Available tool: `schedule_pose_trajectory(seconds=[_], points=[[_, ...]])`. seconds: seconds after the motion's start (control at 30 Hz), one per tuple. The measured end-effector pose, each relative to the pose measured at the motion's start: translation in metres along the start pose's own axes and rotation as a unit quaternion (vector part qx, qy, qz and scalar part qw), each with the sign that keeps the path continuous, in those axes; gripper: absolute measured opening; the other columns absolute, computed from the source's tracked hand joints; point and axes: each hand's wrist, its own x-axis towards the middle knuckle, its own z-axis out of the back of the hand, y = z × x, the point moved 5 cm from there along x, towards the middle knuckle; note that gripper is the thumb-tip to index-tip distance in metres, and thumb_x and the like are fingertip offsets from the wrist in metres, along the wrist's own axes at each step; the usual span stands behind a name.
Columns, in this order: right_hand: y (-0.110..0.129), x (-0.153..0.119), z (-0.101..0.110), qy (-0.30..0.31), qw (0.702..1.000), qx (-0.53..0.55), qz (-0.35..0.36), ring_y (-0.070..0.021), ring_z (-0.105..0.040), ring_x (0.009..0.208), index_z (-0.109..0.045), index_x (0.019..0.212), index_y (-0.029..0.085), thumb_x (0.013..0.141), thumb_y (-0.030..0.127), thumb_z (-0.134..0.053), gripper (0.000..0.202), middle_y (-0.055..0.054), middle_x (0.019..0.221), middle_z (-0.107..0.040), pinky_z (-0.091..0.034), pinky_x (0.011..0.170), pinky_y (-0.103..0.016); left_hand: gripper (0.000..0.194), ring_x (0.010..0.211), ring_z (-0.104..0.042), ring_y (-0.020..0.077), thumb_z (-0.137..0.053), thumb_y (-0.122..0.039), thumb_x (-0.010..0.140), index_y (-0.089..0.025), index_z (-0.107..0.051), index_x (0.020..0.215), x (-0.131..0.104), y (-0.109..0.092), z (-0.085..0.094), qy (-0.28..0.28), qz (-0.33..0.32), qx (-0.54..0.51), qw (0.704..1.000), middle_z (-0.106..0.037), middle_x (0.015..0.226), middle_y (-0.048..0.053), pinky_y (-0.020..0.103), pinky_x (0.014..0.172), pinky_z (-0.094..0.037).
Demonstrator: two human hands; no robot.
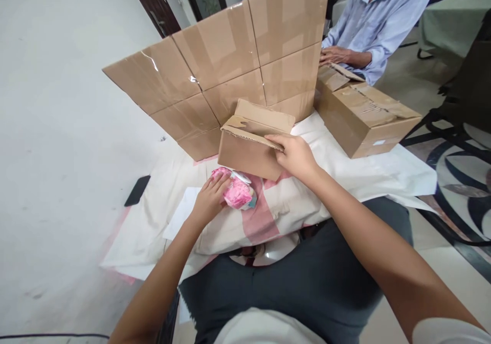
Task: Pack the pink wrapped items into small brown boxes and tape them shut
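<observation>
A small open cardboard box (249,154) stands on the cloth-covered table, its flaps raised. My right hand (293,154) pinches the box's near flap at its right end, thumb and fingers closed on the cardboard. Just in front of the box lies a pink and white bundle (238,193) with a white round piece on top. My left hand (210,198) rests against the bundle's left side, with its fingers laid over the pink part. Whether those fingers grip it or only touch it is unclear.
Behind the box rises a tall taped cardboard panel (230,52). A larger closed box (368,113) stands at the right, near a person in a light blue shirt (379,21). A black phone (137,191) and white paper (184,213) lie at the left.
</observation>
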Motion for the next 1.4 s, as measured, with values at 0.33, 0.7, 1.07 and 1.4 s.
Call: schedule_pose_trajectory(seconds=[0.33,0.7,1.07,1.4], points=[[0.008,-0.002,-0.013,0.014,0.999,-0.03,0.031,-0.0271,-0.069,0.115,-0.072,0.132,0.025,0.081,0.006,-0.055,0.057,-0.004,0.125,-0.075,-0.053,0.1,-0.037,0.068,0.132,-0.058,0.04,-0.075,-0.032,0.08,-0.025,-0.058,0.145,-0.058,0.006,0.013,-0.078,0.022,0.07,0.994,-0.063,0.139,0.021,0.06,0.12,-0.032],[0.017,-0.005,-0.019,0.048,0.996,-0.074,0.033,-0.0279,-0.068,0.109,-0.07,0.135,0.027,0.079,0.005,-0.056,0.061,-0.006,0.122,-0.074,-0.049,0.093,-0.038,0.054,0.14,-0.052,0.035,-0.065,-0.036,0.089,-0.025,-0.059,0.142,-0.034,0.0,0.013,0.005,-0.081,0.022,0.996,-0.059,0.149,0.014,0.05,0.115,-0.038],[0.016,-0.007,-0.024,0.036,0.995,-0.073,0.053,-0.0264,-0.067,0.103,-0.071,0.133,0.027,0.079,0.004,-0.056,0.06,-0.005,0.116,-0.075,-0.047,0.087,-0.036,0.065,0.127,-0.057,0.0376,-0.072,-0.047,0.087,-0.019,-0.056,0.143,-0.034,-0.036,0.012,-0.06,0.024,0.134,0.989,-0.06,0.148,0.015,0.047,0.093,-0.04],[0.018,-0.007,-0.023,0.036,0.996,-0.065,0.057,-0.0268,-0.067,0.104,-0.071,0.132,0.025,0.078,0.004,-0.056,0.06,-0.005,0.116,-0.074,-0.046,0.088,-0.036,0.056,0.123,-0.057,0.0359,-0.071,-0.038,0.087,-0.02,-0.059,0.139,-0.038,-0.046,0.004,-0.079,0.095,0.129,0.984,-0.062,0.146,0.013,0.047,0.093,-0.039]])
